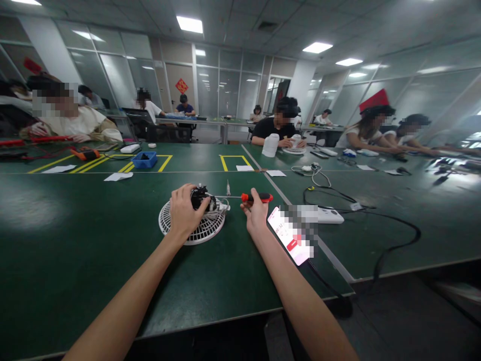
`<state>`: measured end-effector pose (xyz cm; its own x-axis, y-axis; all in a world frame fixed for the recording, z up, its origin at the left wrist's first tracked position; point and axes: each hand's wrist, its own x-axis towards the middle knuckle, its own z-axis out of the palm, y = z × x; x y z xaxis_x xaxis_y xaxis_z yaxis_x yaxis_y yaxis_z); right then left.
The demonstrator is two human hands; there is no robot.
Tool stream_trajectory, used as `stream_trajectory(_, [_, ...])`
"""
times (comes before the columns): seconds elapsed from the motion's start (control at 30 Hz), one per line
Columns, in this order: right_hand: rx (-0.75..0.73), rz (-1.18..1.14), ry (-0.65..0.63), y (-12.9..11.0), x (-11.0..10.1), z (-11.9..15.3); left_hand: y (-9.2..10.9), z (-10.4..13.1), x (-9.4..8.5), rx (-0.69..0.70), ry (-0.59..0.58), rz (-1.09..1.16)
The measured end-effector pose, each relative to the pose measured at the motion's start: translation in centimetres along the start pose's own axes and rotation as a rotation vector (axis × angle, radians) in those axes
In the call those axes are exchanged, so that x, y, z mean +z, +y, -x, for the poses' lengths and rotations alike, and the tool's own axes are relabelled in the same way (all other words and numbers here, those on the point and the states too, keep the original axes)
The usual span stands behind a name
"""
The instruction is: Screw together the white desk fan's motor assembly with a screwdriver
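Observation:
A round white fan grille (195,235) lies on the green table, with a black motor unit (199,196) and pale wires (218,213) on top of it. My left hand (187,213) is wrapped round the motor unit from the left and above. In my right hand (257,213) is a screwdriver (259,197) with a red and black handle, held level. Its shaft points left, and the tip reaches the side of the motor unit, where the exact contact is hard to make out. Just behind the shaft, a small slim pale object (228,187) is on the table.
A lit phone (287,238) lies beside my right forearm, near a white power strip (330,215) and black cables (409,225). Farther back are a blue bin (145,160), paper slips (118,176) and yellow tape marks (221,163). Several people sit at the tables beyond.

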<state>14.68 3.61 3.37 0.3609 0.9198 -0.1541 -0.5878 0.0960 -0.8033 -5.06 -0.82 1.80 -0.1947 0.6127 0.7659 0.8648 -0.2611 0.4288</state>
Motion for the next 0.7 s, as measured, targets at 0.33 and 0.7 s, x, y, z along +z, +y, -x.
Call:
stream_trajectory(0.33, [0.084, -0.140, -0.007, -0.77, 0.12, 0.39, -0.02, 0.03, -0.05, -0.008, -0.043, 0.048])
stream_trajectory(0.7, [0.062, -0.143, 0.002, -0.56, 0.06, 0.43, 0.36, 0.01, -0.58, 0.153, -0.118, -0.109])
